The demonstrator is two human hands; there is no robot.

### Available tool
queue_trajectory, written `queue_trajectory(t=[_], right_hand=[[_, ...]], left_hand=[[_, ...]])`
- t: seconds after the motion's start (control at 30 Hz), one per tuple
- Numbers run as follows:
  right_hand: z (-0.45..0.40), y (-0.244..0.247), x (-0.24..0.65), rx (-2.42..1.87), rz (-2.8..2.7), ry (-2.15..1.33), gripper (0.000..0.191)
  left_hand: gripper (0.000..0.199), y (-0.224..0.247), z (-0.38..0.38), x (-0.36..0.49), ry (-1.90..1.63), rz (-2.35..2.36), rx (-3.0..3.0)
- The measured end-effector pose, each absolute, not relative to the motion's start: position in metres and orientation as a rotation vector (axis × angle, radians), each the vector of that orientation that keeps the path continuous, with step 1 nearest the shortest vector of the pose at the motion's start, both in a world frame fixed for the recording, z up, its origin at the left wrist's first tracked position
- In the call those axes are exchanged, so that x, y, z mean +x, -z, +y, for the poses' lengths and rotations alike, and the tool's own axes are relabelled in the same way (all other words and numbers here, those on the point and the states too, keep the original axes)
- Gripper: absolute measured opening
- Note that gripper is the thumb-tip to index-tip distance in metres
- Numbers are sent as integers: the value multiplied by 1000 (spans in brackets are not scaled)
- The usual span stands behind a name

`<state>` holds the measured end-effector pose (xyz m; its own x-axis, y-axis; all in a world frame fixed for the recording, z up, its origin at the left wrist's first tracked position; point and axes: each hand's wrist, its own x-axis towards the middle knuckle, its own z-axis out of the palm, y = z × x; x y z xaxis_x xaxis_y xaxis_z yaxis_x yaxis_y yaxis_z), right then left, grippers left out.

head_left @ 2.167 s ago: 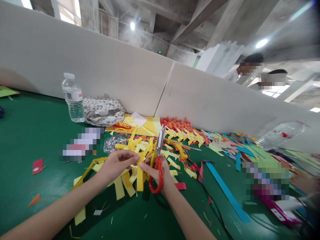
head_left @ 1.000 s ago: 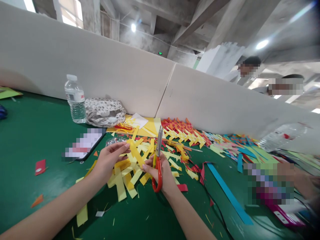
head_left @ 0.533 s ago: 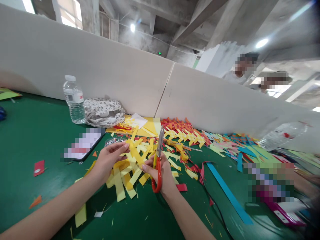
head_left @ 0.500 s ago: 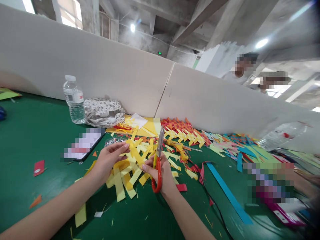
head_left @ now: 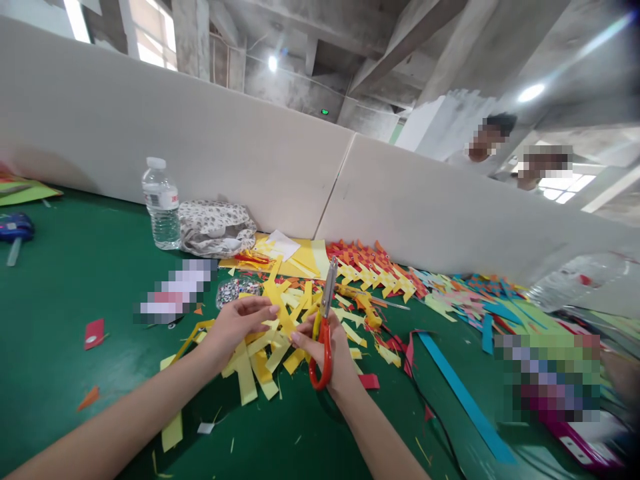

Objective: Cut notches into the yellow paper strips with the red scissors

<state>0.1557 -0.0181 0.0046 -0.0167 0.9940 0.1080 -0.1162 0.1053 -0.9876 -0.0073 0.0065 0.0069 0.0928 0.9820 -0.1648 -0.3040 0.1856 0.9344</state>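
Observation:
My right hand (head_left: 333, 350) holds red-handled scissors (head_left: 325, 333), blades pointing up and away from me. Its thumb also pinches the lower end of a yellow woven paper strip (head_left: 281, 303). My left hand (head_left: 240, 330) has its fingers drawn together at the left edge of that strip, with the fingertips against it. Beneath both hands lies a loose pile of pale yellow paper strips (head_left: 246, 380). Just right of the scissors is a yellow glue gun (head_left: 367, 308) with a black cord. A bag of small googly eyes (head_left: 237, 291) lies behind my left hand.
A water bottle (head_left: 163, 207) and a patterned cloth bag (head_left: 217, 223) stand by the white partition (head_left: 250, 153). Left lies a phone (head_left: 177, 293). Woven red-orange paper pieces (head_left: 357, 257) and a blue strip (head_left: 465, 397) are to the right. Other people are beyond the partition.
My left fingers have slid down along the yellow strip, nearer my right hand. The right hand keeps the scissors. The whole view has shifted slightly, bringing more of the table's left side in.

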Motion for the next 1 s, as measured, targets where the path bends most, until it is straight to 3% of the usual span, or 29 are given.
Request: queue_trajectory(t=[0.2, 0.37, 0.53, 1.0], right_hand=[[-19, -2, 154, -1053, -1259, -1190, 42], [-15, 0, 164, -1322, -1513, -775, 33], [-14, -4, 174, -1645, -1795, -468, 37], [-23, -2, 171, -1660, -2067, -346, 47]], left_hand=[[22, -9, 5, -8, -1184, 997, 949], [24, -8, 7, -12, -1238, 997, 1006], [27, -8, 9, -12, -1263, 1015, 1053], [23, -9, 5, -8, -1246, 1038, 1058]])
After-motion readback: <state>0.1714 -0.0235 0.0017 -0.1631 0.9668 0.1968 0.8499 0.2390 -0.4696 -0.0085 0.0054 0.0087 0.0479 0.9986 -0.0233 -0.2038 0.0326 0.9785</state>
